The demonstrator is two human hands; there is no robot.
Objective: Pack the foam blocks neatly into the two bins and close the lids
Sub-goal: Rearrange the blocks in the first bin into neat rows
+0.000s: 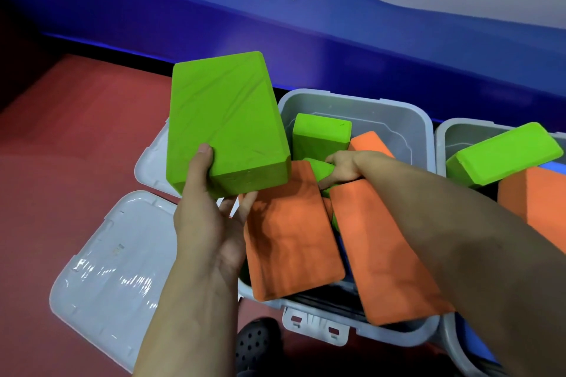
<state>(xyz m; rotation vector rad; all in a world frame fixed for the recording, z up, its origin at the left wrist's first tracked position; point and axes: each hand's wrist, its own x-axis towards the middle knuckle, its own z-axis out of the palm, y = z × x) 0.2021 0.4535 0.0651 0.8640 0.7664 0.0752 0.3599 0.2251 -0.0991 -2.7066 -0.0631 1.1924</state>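
Left hand (204, 217) gripping green block (226, 122) above bin (361, 107), right hand (343, 167) grasp unclear

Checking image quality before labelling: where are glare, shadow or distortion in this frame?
Head view: glare streaks on the nearer grey lid; the left hand casts shadow on the orange block; wide-angle bend along the blue wall; corners dim.

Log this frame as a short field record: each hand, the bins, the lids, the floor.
left hand: grips large green block, lifted above the bin's left edge
right hand: reaches into near bin, fingers on a small green block
near bin contents: orange blocks and green ones, tilted, sticking above the rim
second bin: green block on orange, partly out of frame
lids: both off, on the red floor
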